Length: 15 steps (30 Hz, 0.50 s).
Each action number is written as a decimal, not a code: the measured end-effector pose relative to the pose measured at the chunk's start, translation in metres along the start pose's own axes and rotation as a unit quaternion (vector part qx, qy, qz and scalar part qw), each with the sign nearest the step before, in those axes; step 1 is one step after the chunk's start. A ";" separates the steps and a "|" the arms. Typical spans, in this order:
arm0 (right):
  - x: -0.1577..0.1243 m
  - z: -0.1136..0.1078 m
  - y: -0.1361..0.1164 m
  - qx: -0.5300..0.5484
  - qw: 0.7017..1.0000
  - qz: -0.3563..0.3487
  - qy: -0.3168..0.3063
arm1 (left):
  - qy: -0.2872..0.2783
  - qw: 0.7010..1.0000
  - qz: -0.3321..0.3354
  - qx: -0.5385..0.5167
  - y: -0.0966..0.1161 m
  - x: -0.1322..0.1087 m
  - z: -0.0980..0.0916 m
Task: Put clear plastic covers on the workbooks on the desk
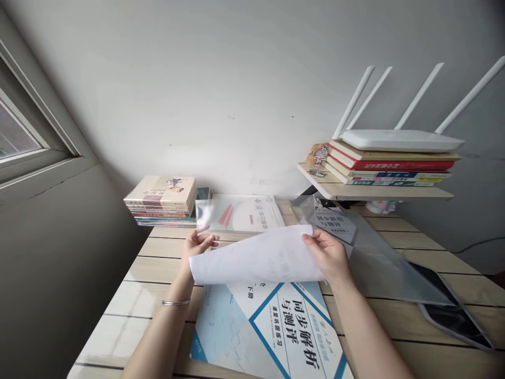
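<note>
My right hand (327, 252) pinches the upper right corner of a white sheet (256, 258) between thumb and fingers. The sheet is curved and lifted above a blue-and-white workbook (268, 331), hiding its upper part. My left hand (197, 246), with a bracelet at the wrist, is at the sheet's left end. Its fingers are curled, thumb towards them, at a clear plastic book cover (203, 213) with a shiny edge. How the plastic joins the sheet or workbook is hidden.
Behind the sheet lies a pale book with a red design (244, 210). A book stack (161, 197) stands at the back left. On the right are a clear plastic sheet (386, 263), a dark phone (461, 316), and a shelf (379, 192) with books and a white router (402, 139).
</note>
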State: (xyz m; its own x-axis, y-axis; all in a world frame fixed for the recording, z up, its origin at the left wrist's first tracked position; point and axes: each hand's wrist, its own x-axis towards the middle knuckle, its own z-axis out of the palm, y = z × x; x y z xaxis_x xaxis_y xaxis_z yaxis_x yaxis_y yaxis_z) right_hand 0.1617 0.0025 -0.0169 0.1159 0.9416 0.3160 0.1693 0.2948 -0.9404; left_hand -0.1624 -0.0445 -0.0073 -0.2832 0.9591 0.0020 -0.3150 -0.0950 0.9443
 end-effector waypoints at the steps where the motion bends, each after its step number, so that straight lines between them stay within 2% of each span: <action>1: 0.002 0.000 0.000 -0.010 1.000 -0.008 0.007 | 0.001 1.000 -0.008 -0.012 0.002 -0.001 0.001; 5: 0.002 0.001 0.000 -0.018 1.000 0.002 0.000 | -0.019 0.998 -0.037 -0.037 0.002 -0.003 0.002; 9: -0.007 -0.006 -0.004 0.009 0.995 0.083 -0.048 | -0.028 0.998 -0.047 -0.042 -0.004 -0.004 0.001; 12: -0.013 -0.011 -0.007 0.004 0.984 0.132 -0.122 | -0.005 1.000 -0.024 -0.013 -0.008 -0.006 0.001; 15: -0.015 -0.008 -0.008 -0.017 0.978 0.131 -0.162 | 0.009 1.000 0.015 0.018 -0.008 -0.007 0.000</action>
State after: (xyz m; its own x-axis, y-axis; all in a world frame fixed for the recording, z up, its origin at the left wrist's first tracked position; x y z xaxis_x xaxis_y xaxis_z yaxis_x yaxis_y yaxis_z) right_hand 0.1665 -0.0154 -0.0136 -0.1557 0.9878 0.0042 0.2075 0.0368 -0.9776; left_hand -0.1577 -0.0509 -0.0153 -0.3085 0.9509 0.0243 -0.2741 -0.1133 0.9550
